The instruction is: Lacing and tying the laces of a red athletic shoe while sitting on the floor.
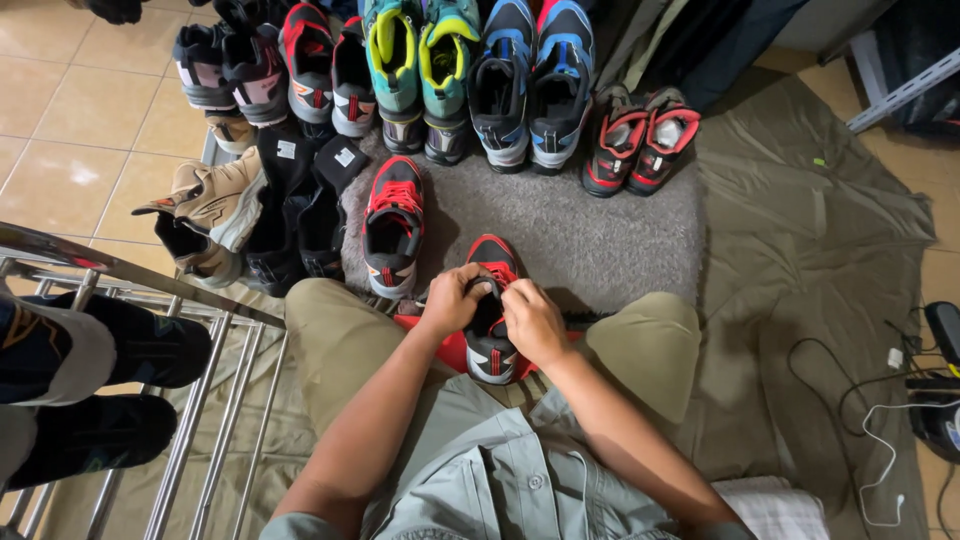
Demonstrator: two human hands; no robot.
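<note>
Red-and-black shoe [490, 310] held by both hands, its mate [393, 226] just beside, shoe rows [440, 70] beyond.

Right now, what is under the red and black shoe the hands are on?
Under the shoe shows a flat red thing, then grey rug. Both hands cover its lacing; what the red thing is cannot be told.

Both hands are working at one red and black sneaker [490, 310] resting between the knees: the left hand [450, 300] is gripping its left side, the right hand [533, 322] is pinching at the laces. Its matching sneaker [393, 226] is sitting just to the left on the grey rug [600, 235], a row of colourful shoes [470, 80] is lining the far edge, and a metal rack [190, 400] is standing near left.
</note>
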